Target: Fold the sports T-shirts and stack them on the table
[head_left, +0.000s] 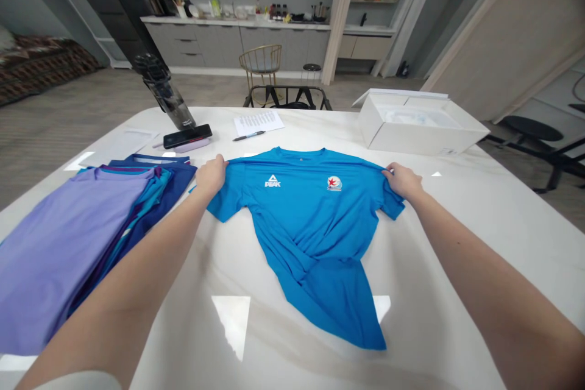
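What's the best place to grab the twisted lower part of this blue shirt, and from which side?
I'd pinch the blue shirt at its lowest hem corner, coming from the near side: that corner points towards the camera, away from the twist and from the left hand and right hand at the sleeves.

The blue shirt reads PEAK below a triangular logo, opposite a round emblem; print on the paper is illegible
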Available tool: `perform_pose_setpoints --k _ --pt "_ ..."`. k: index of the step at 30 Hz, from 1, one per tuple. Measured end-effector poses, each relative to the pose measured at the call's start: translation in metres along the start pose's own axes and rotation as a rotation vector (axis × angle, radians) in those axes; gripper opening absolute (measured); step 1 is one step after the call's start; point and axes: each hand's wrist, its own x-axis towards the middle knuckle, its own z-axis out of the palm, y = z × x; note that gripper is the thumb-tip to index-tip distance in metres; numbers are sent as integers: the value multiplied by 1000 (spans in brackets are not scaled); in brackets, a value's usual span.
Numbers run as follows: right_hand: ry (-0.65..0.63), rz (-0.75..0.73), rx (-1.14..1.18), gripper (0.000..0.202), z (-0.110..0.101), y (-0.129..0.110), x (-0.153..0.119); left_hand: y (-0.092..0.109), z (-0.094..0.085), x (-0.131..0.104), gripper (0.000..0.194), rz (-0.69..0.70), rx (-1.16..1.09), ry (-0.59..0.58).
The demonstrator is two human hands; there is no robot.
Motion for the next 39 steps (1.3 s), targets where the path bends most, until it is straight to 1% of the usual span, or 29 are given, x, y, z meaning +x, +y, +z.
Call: perform_pose_setpoints --k 3,5,8,10,12,14,16,17,18,20,22,24,26,27,30,33,35,37,39 --pt "-7 -24 87 32 9 12 7 -5 5 4 45 24 -3 -1" --pt "37 -72 147 31 9 18 10 -9 6 7 46 14 -33 5" --pt "142 -123 187 36 1 27 13 -14 7 13 46 -19 -89 7" --pt "194 -109 146 41 -5 29 13 -14 7 15 43 -4 -110 -12" --pt "213 -102 41 42 -9 23 11 -9 6 15 40 33 -107 15" --pt "238 -141 -47 41 -9 6 8 4 5 15 40 82 -102 111" --pt "261 -214 -42 43 -8 -22 8 25 3 16 40 160 -122 194" --pt "241 -265 -6 44 -7 -40 9 38 3 19 41 209 -142 201" --pt "200 -320 38 45 -5 -58 12 51 2 22 40 259 -162 182" --pt "107 -358 100 47 0 -93 19 77 4 33 41 312 -184 122" --pt "31 -342 118 51 7 -123 29 99 8 45 41 312 -182 60" --pt "-23 -319 105 48 13 -144 38 115 12 57 38 280 -181 -12" --pt "-56 -321 86 39 17 -155 45 125 15 66 33 258 -180 -64" --pt "-58 -324 79 35 18 -158 48 129 16 70 32 253 -177 -67" --pt "8 -295 67 31 18 -165 60 140 16 84 33 245 -182 -20" --pt "76 -236 71 33 18 -172 77 152 17 101 35 175 -263 22" --pt "88 -217 94 35 19 -178 86 160 20 109 36 133 -337 45" --pt "92 -233 133 40 21 -183 88 165 24 110 41 149 -388 75" --pt "101 -299 169 47 22 -186 80 167 26 99 50 245 -387 92"
